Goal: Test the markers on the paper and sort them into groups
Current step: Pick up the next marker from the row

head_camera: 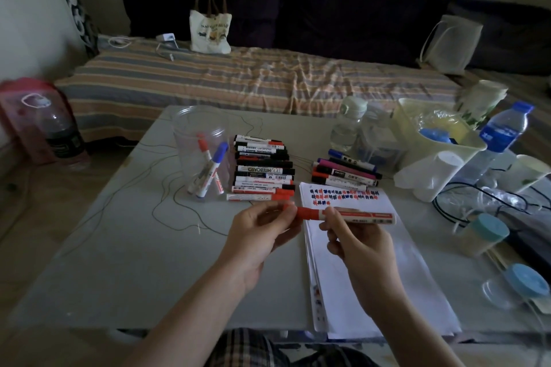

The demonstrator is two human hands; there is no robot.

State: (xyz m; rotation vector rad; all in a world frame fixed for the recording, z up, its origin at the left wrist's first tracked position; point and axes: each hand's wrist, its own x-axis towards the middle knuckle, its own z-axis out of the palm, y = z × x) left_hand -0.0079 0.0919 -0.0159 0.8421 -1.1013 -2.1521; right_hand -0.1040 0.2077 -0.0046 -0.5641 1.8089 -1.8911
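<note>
Hands meet above the near edge of the paper: the left hand pinches the cap end of a red marker while the right hand grips its barrel. Rows of test marks cross the sheet's far edge, a sorted row lies beyond, and two markers stand in a clear cup. A smaller pile likely awaits testing; bare table lies left, clutter crowds the right.

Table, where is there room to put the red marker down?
Bare table lies left of the paper stack, below the clear cup and the marker row. The right side, by the bottles, is crowded.
</note>
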